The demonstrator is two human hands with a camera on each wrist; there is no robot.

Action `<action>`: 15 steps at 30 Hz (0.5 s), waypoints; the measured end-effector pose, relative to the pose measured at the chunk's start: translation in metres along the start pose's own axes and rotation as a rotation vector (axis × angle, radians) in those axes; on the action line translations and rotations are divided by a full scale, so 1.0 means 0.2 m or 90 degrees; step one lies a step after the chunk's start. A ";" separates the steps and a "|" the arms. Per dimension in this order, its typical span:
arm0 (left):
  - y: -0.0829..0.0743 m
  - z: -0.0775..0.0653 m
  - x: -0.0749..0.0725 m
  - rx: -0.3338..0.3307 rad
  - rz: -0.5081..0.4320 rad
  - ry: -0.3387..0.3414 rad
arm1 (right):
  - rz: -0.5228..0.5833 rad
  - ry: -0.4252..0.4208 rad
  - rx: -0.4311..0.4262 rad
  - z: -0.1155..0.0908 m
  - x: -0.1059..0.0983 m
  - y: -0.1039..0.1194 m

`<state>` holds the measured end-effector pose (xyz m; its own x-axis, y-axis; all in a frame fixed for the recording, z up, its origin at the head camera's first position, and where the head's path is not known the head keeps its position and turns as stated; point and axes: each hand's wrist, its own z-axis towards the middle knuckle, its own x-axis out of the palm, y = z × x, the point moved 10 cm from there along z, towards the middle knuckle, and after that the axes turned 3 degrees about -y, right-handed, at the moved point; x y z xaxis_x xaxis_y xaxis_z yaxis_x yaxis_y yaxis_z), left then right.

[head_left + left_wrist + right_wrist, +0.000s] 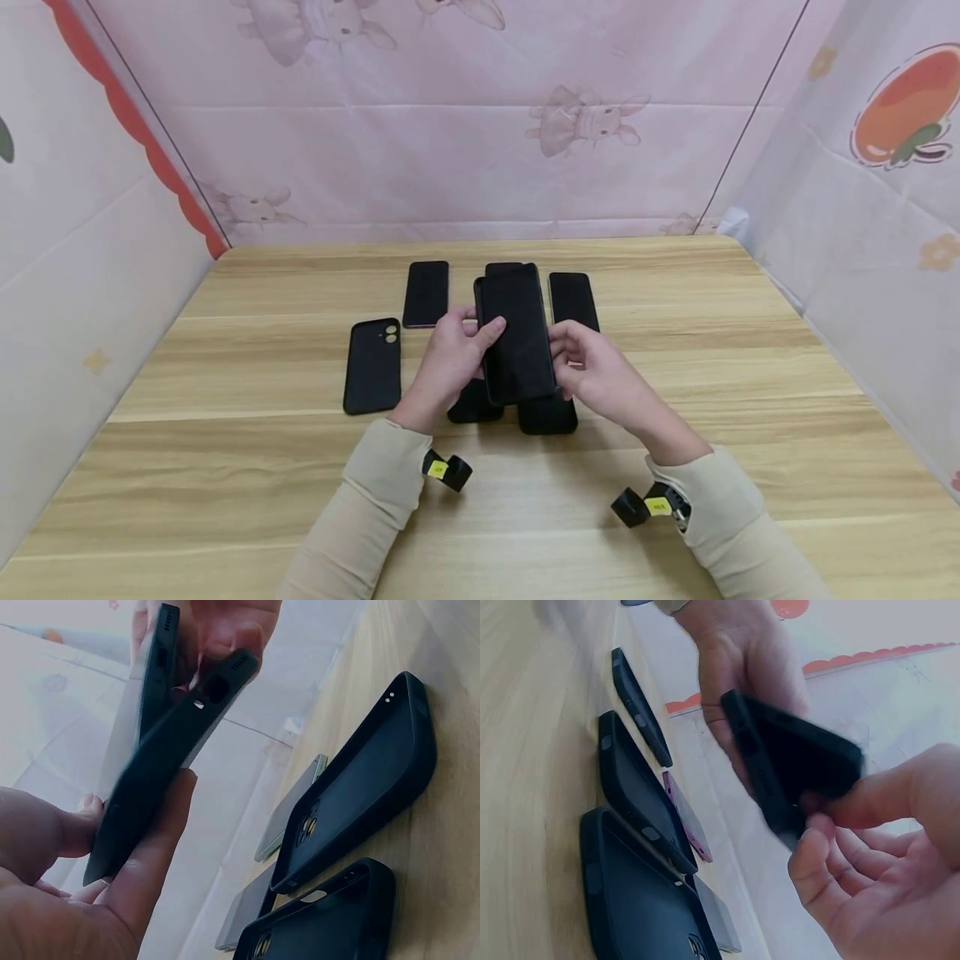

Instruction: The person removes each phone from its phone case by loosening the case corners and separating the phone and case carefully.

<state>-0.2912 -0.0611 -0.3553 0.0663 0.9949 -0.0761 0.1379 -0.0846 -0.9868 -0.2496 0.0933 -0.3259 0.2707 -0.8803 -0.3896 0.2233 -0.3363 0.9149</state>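
Note:
In front of me my left hand grips a black phone case along its left side, thumb on the front and fingers behind. A black phone lies over the case at an angle, screen toward me. The left wrist view has the two forming a narrow V, their bottom edges apart near the right hand. My right hand pinches the phone near its lower right edge. Its fingertips are right at the case corner. In the right wrist view the fingers are curled by that corner, and the dark parts partly merge.
On the wooden table lies a black case at left. Two more black cases lie under the held pair. Behind stand out a purple-edged phone, a mostly hidden phone and another phone. Printed cloth walls border the table.

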 end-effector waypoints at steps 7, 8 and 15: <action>0.00 0.00 0.00 0.005 0.005 -0.005 | 0.077 0.020 0.038 -0.01 0.01 -0.01; 0.00 -0.01 0.00 0.006 0.005 -0.005 | 0.082 0.022 0.039 -0.01 0.01 -0.01; 0.00 0.00 0.02 0.005 -0.007 0.002 | 0.131 0.012 0.109 -0.01 0.01 -0.06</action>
<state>-0.2900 -0.0578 -0.3562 0.0672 0.9957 -0.0641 0.1304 -0.0725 -0.9888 -0.2495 0.0971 -0.3388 0.3119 -0.9302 -0.1937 0.0009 -0.2036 0.9791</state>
